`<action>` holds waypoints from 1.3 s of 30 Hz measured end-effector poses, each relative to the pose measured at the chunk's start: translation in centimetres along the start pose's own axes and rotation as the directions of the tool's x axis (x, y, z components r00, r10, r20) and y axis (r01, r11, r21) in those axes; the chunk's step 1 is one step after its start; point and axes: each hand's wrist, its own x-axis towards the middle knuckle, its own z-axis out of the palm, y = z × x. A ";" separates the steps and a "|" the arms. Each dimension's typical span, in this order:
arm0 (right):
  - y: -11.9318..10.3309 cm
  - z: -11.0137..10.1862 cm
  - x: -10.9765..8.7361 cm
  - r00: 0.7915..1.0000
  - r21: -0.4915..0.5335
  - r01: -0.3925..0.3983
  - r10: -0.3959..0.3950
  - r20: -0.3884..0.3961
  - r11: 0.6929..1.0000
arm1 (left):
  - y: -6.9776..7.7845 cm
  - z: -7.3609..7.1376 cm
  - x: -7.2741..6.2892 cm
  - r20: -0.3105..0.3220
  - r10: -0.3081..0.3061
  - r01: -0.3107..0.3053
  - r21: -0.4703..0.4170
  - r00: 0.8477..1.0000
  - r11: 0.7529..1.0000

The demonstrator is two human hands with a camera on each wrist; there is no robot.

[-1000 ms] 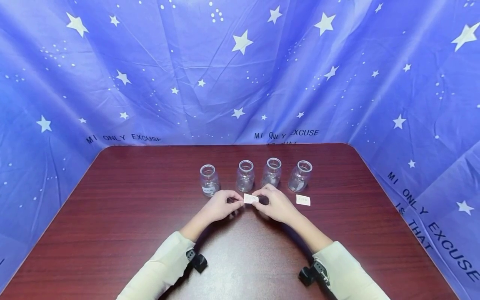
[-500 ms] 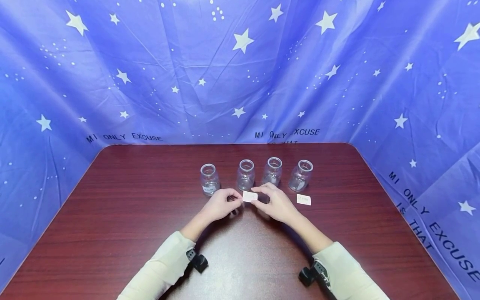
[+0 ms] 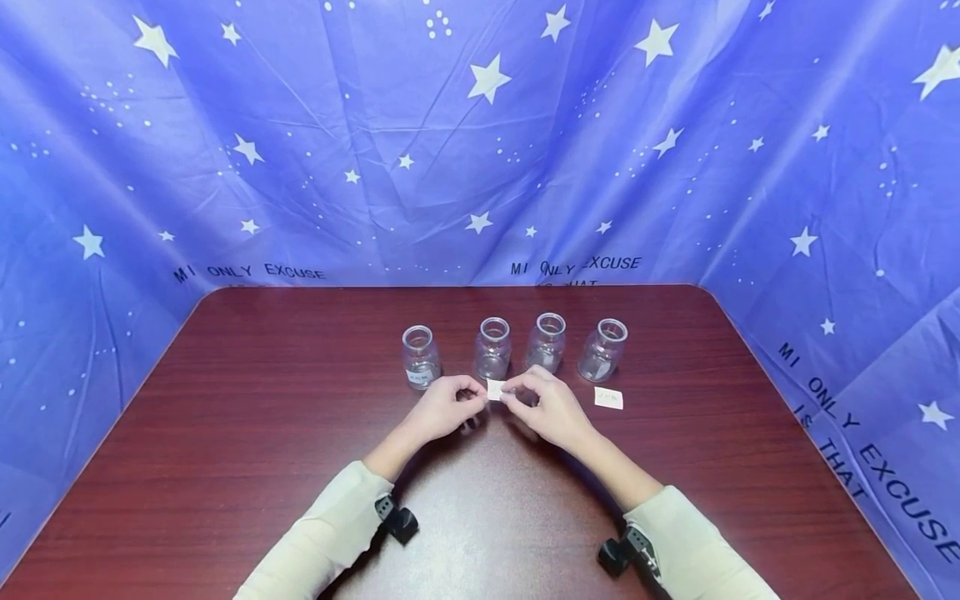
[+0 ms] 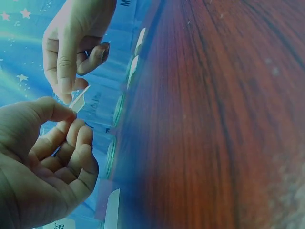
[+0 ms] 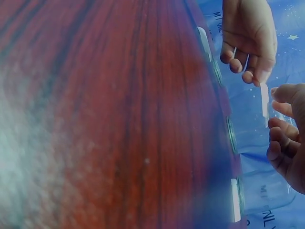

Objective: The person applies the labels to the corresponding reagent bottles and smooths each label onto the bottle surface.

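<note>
Left hand (image 3: 444,410) is pinching a small white label (image 3: 494,390) between thumb and index finger, its other fingers bending loosely below. Right hand (image 3: 551,408) is facing it from the opposite side, thumb and fingertips sitting narrow at the label's right edge (can't tell whether they're actually gripping it or just touching). Label is hanging between the two hands, being held up off the table (image 3: 225,433), and in the head view it's showing just below the second jar (image 3: 492,348).

Four clear glass jars are standing upright in a row, mouths facing up. Leftmost jar (image 3: 421,350) is wearing a white label low on its front, writing too small to read. Third jar (image 3: 550,335) and rightmost jar (image 3: 602,350) are each showing a pale patch near the base. A loose label (image 3: 608,398) is lying flat on the table just in front of the rightmost jar, faint marks on it. Blue star-print backdrop (image 3: 390,208) is hanging behind.
</note>
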 end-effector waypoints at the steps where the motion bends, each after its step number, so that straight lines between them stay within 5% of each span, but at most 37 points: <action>1: 0.0 0.0 0.0 1.000 0.003 0.017 -0.017 -0.001 1.000 | 0.0 0.0 0.0 0.004 0.015 -0.015 0.007 1.000 1.000; 7: 0.0 0.2 -0.2 0.998 0.043 0.058 -0.059 0.032 0.997 | 0.3 -0.1 -0.1 0.055 0.070 -0.069 -0.018 0.996 0.997; 15: -0.1 0.6 -0.4 0.997 0.101 0.069 -0.071 0.017 0.993 | 0.4 -0.1 -0.3 0.076 0.065 -0.060 -0.067 0.995 0.996; 27: 0.1 0.8 -0.2 0.997 0.143 0.065 -0.060 -0.040 0.988 | 0.6 -0.1 -0.3 0.022 0.116 -0.116 -0.003 0.993 0.993; 39: -0.2 0.3 0.1 0.997 0.228 -0.048 0.062 -0.054 0.972 | 0.6 -0.1 -0.6 0.010 0.056 -0.056 -0.006 0.998 0.998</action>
